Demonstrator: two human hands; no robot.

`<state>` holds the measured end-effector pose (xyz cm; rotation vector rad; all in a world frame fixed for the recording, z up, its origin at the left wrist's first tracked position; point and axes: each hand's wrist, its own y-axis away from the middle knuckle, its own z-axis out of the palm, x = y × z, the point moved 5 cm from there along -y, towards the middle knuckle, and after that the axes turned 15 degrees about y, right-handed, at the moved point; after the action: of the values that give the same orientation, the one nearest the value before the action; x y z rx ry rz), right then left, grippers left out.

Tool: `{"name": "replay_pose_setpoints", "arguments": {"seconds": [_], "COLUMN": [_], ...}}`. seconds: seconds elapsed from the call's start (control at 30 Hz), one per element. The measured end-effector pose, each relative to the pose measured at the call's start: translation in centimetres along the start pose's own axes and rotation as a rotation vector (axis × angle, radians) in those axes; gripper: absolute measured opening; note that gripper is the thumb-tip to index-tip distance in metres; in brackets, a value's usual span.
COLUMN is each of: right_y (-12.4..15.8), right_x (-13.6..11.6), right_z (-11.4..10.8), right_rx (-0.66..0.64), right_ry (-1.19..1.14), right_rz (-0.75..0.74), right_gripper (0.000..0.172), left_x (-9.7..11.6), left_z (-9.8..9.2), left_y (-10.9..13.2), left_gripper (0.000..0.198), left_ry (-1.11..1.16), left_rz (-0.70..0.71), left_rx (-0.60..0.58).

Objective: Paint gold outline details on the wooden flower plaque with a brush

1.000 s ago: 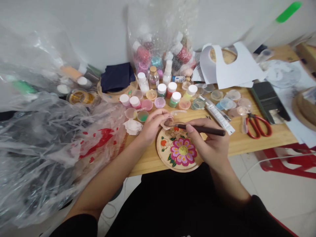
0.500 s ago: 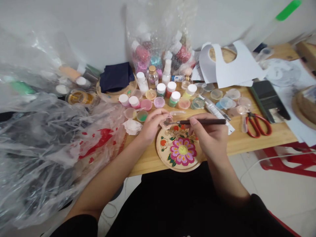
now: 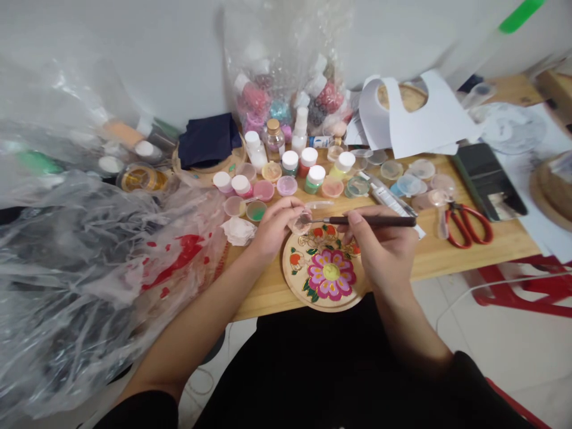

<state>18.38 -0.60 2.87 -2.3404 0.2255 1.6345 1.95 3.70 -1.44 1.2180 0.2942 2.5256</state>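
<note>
My left hand (image 3: 279,227) is closed on a small clear plastic cup (image 3: 301,223), tilted above the far left rim of a round wooden plaque. My right hand (image 3: 383,247) grips a thin tool with a dark handle (image 3: 379,221) and a metal shaft; its tip is at the cup's mouth. The wooden plaque (image 3: 299,292) lies at the table's front edge, partly under my right hand. It carries a pink and purple flower (image 3: 331,273) with a yellow centre, orange fruits and green leaves with gold outlines. Beyond it stand small cups of colour, such as a green one (image 3: 257,211).
White-capped jars (image 3: 315,179) and bottles stand behind the cups. Crumpled plastic sheeting (image 3: 89,286) covers the left side. A crumpled tissue (image 3: 239,230) lies near my left hand. To the right are a glue tube (image 3: 388,198), red-handled pliers (image 3: 469,226) and a phone (image 3: 489,182).
The tool in my right hand has shifted slightly to the right, its tip still at the cup. My left hand stays in nearly the same place with the cup.
</note>
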Motion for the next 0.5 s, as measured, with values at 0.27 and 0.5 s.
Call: {"name": "replay_pose_setpoints", "arguments": {"seconds": [0.27, 0.5], "right_y": [-0.6, -0.6], "right_x": [1.3, 2.7], "right_z": [1.2, 1.9], "right_rx": [-0.093, -0.110], "right_ry": [-0.132, -0.259], "right_rz": [0.129, 0.301], "right_gripper": [0.019, 0.018], "left_x": [0.0, 0.0], "left_z": [0.0, 0.0], "left_y": [0.1, 0.1], "left_gripper": [0.015, 0.016], "left_ry": [-0.009, 0.007], "left_rz": [-0.001, 0.001], "left_rx": [-0.002, 0.003]}}
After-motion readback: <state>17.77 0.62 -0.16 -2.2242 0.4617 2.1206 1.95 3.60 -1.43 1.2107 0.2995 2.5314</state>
